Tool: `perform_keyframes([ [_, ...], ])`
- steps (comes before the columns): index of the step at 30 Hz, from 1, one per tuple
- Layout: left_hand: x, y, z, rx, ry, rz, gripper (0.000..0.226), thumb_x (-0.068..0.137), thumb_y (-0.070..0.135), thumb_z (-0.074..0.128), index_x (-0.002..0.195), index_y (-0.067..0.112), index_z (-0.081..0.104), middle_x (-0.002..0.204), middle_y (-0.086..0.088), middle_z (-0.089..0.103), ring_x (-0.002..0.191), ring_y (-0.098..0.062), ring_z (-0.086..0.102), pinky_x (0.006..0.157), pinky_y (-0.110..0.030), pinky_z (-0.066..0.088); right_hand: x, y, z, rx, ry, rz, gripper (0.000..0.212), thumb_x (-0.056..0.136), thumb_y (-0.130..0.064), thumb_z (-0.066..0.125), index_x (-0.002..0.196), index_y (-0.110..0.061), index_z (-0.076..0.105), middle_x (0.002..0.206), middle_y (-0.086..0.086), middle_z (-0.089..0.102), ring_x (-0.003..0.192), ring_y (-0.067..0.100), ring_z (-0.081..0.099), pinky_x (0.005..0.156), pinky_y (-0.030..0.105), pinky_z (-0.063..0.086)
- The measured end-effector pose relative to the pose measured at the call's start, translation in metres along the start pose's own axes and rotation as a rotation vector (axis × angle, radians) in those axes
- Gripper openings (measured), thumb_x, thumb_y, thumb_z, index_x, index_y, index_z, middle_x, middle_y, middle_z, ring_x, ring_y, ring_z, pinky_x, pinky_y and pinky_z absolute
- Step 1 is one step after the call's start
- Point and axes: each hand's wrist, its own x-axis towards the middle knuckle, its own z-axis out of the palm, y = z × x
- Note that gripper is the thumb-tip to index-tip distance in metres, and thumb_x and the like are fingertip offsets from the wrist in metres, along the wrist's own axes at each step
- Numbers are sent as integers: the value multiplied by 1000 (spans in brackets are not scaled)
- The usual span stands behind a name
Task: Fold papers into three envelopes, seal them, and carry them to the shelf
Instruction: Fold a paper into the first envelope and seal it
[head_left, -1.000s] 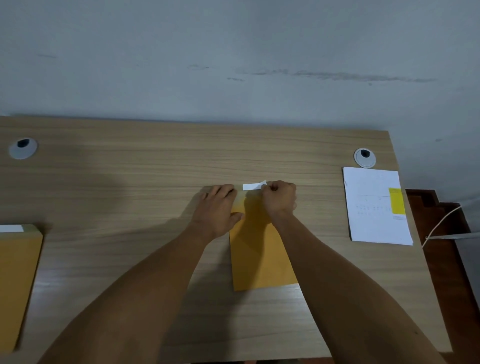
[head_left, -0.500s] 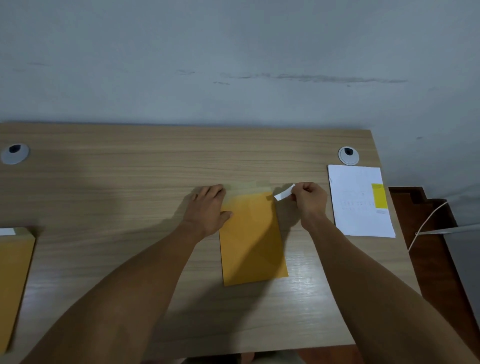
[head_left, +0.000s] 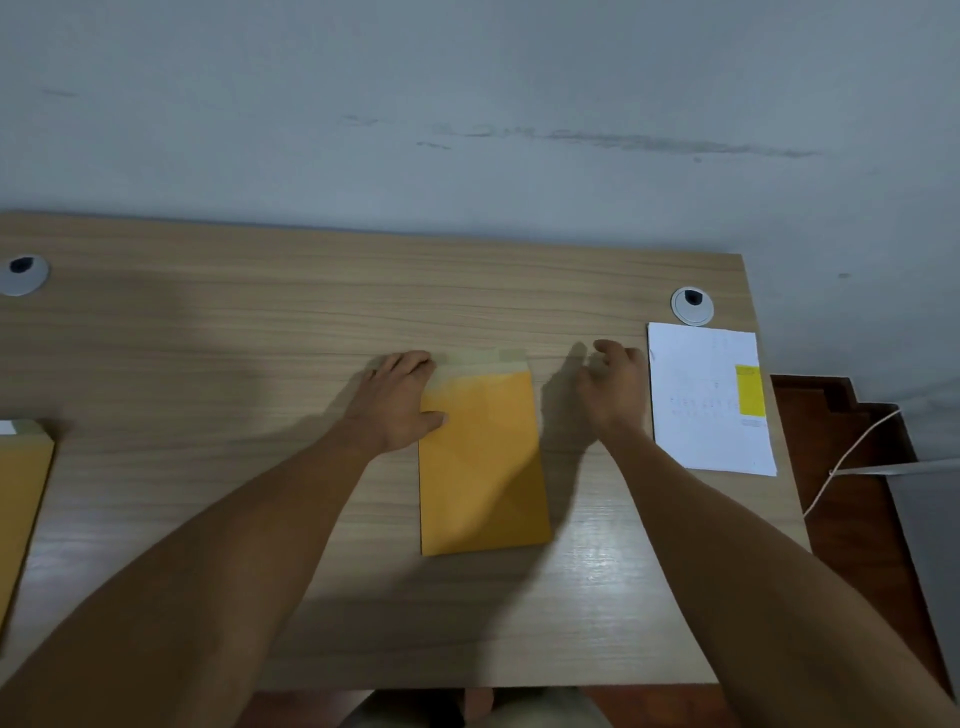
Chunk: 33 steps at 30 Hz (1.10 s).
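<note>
Since half a second ago my right hand (head_left: 613, 387) has swung right off the envelope (head_left: 483, 457); white strip gone from view. Its fingers curl loosely apart, holding nothing I can see, beside the paper sheet (head_left: 701, 400). Left hand (head_left: 400, 402) lies flat, fingers spread, pressing the envelope's far-left corner. Envelope mid-desk (head_left: 260, 322), flap open at the far end.

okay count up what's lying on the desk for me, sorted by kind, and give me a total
Yellow-brown envelopes: 2, the middle envelope and the left-edge envelope.
White paper sheets: 1, the printed sheet with a yellow patch.
Grey cable grommets: 2, the left grommet and the right grommet.
Total: 5
</note>
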Motion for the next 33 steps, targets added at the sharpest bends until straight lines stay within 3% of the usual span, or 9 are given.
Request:
perform_keyframes([
  [4,7,0,-1,-41,23,-1,96,74,53,77,151,19,31,161,3,23,147,-21,22,119,-43,25,8,-31,7,-139,-312,-333,66,83,-22,70,144,-18,46,142,10,51,130,33,45,105,48,43],
  [8,14,6,-6,-20,26,-9,109,68,52,82,154,24,21,155,0,35,141,-24,29,113,-42,24,12,-54,17,-323,-552,-449,91,77,-31,77,153,-30,28,151,1,43,137,30,35,107,50,34],
  [13,19,10,-9,93,38,-8,110,63,56,83,151,25,25,137,-1,38,129,-26,36,105,-41,27,9,-60,25,-448,-446,-560,62,84,-28,68,141,-29,43,132,5,52,121,28,41,97,42,32],
  [16,17,10,-7,78,65,32,83,64,53,84,133,28,46,122,2,40,118,-23,40,100,-39,30,5,-59,25,-490,-417,-664,37,87,-25,64,122,-25,57,121,4,56,114,28,44,88,39,29],
  [20,9,10,1,11,87,89,55,73,41,83,117,28,54,121,8,46,118,-20,44,103,-38,28,-3,-57,28,-493,-429,-781,21,92,-20,58,111,-22,65,112,1,59,107,27,51,80,34,26],
  [25,3,13,5,-37,66,68,44,83,32,76,122,26,57,128,9,54,126,-19,45,107,-36,26,-9,-54,28,-487,-456,-815,27,98,-18,49,119,-24,65,115,2,59,109,26,51,81,35,29],
  [33,-1,14,10,-7,64,79,44,90,29,69,134,28,59,135,8,49,131,-19,42,112,-40,31,-21,-56,30,-530,-523,-832,43,99,-17,45,138,-34,55,123,7,48,116,28,44,93,41,37],
])
